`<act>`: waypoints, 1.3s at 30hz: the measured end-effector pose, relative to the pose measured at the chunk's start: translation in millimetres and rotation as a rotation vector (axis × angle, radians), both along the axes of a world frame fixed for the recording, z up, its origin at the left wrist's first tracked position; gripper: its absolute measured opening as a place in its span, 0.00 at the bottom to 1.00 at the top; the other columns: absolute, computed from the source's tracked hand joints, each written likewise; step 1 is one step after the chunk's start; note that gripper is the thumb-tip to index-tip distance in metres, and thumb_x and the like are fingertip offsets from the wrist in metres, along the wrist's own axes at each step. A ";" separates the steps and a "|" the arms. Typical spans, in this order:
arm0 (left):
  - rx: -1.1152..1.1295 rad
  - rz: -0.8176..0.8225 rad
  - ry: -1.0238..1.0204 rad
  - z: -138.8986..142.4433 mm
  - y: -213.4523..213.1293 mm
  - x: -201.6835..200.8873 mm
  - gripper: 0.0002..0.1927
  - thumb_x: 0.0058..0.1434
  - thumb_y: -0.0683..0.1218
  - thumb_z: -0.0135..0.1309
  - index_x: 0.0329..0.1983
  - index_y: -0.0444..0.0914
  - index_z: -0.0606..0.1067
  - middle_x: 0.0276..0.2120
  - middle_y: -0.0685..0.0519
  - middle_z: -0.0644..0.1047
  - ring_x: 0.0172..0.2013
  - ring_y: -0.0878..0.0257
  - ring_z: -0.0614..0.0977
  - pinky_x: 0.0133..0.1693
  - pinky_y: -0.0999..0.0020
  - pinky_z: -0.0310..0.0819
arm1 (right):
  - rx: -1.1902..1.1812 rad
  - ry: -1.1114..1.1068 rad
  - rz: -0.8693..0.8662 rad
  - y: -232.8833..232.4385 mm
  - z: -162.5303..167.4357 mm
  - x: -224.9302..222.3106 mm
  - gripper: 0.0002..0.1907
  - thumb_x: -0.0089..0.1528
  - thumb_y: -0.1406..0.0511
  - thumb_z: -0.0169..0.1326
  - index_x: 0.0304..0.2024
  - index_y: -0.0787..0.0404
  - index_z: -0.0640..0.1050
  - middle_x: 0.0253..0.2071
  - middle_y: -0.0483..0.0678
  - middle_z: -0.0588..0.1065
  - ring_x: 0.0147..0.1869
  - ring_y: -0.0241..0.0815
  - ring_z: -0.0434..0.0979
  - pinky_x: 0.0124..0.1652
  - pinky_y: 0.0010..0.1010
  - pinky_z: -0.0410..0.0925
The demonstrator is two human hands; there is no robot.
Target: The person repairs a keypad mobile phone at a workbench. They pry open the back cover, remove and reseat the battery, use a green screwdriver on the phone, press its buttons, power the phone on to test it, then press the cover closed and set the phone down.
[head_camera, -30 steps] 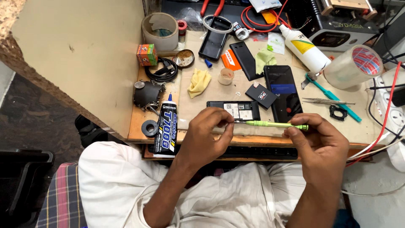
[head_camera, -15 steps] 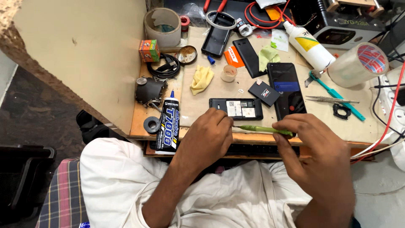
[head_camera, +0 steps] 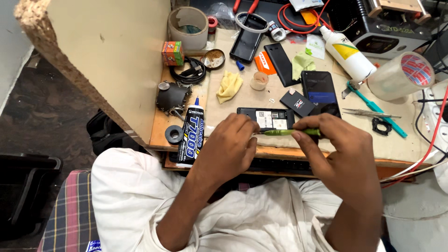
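My right hand (head_camera: 347, 156) grips a green-handled screwdriver (head_camera: 293, 132) held level, its metal tip pointing left. My left hand (head_camera: 228, 147) has its fingers pinched at that tip, over the front edge of the workbench (head_camera: 158, 135). Whether it holds a small part there is hidden by the fingers. Just behind both hands lies an opened phone (head_camera: 266, 118) with its back removed. A black tube of adhesive (head_camera: 191, 135) lies left of my left hand.
Behind are a yellow cloth (head_camera: 229, 86), several dark phones (head_camera: 320, 89), a white bottle (head_camera: 347, 54), clear tape rolls (head_camera: 400, 75), tweezers (head_camera: 371, 113), a teal tool (head_camera: 377, 110), a black tape roll (head_camera: 174, 134) and red cables (head_camera: 427, 144). A tan board (head_camera: 107, 51) stands left.
My hands and the screwdriver stay together at the bench's front edge. The right hand has shifted its grip along the handle and the view has tilted slightly.
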State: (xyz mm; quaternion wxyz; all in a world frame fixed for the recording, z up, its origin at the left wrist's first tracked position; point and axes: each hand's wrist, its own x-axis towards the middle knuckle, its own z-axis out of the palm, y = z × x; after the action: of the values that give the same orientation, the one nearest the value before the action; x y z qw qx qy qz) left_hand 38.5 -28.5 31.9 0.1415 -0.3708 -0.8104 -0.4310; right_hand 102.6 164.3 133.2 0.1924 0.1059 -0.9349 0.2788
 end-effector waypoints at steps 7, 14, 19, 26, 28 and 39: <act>0.037 0.060 -0.049 -1.0 -16.9 -12.7 0.38 0.52 0.38 0.59 0.68 0.32 0.61 0.52 0.40 0.74 0.55 0.44 0.74 0.58 0.54 0.68 | 0.070 -0.054 0.096 -10.1 2.0 -28.3 0.06 0.62 0.70 0.61 0.40 0.65 0.80 0.35 0.50 0.80 0.31 0.43 0.80 0.32 0.32 0.70; -0.009 0.076 -0.182 -14.3 -19.2 -22.4 0.47 0.51 0.40 0.62 0.74 0.36 0.55 0.48 0.41 0.74 0.52 0.45 0.74 0.56 0.51 0.66 | 0.127 -0.097 0.165 -27.0 3.3 -46.9 0.06 0.62 0.69 0.61 0.40 0.64 0.79 0.32 0.50 0.78 0.28 0.42 0.76 0.30 0.32 0.68; 0.014 0.083 -0.182 -19.4 -22.2 -24.0 0.46 0.52 0.41 0.62 0.73 0.36 0.56 0.48 0.41 0.74 0.52 0.45 0.74 0.55 0.51 0.67 | 0.134 -0.148 0.161 -35.6 3.1 -50.8 0.06 0.62 0.68 0.61 0.40 0.64 0.80 0.30 0.50 0.78 0.26 0.42 0.76 0.29 0.32 0.68; 0.012 0.086 -0.179 -21.0 -22.9 -23.8 0.45 0.52 0.40 0.62 0.73 0.35 0.57 0.48 0.41 0.75 0.51 0.46 0.74 0.55 0.51 0.67 | 0.157 -0.206 0.140 -45.4 6.2 -52.9 0.07 0.61 0.68 0.61 0.40 0.65 0.79 0.31 0.52 0.78 0.26 0.45 0.76 0.28 0.33 0.68; 0.015 0.085 -0.175 -21.7 -23.2 -24.3 0.44 0.52 0.40 0.62 0.72 0.35 0.57 0.48 0.41 0.75 0.51 0.46 0.74 0.55 0.51 0.67 | 0.160 -0.201 0.149 -47.6 7.4 -53.6 0.07 0.61 0.68 0.61 0.40 0.65 0.79 0.32 0.52 0.78 0.27 0.46 0.77 0.29 0.34 0.69; 0.047 0.083 -0.133 -28.6 -25.1 -24.8 0.44 0.52 0.40 0.62 0.72 0.34 0.58 0.50 0.41 0.74 0.53 0.46 0.74 0.55 0.51 0.67 | 0.198 -0.198 0.156 -56.9 8.7 -56.0 0.08 0.61 0.68 0.61 0.40 0.66 0.79 0.34 0.54 0.78 0.29 0.50 0.77 0.31 0.37 0.69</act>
State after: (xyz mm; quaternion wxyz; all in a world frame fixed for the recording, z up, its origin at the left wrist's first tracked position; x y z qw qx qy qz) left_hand 13.6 -53.6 3.3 0.1138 -0.3038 -0.8224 -0.4673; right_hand 46.6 107.4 141.9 0.0658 0.1687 -0.9611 0.2084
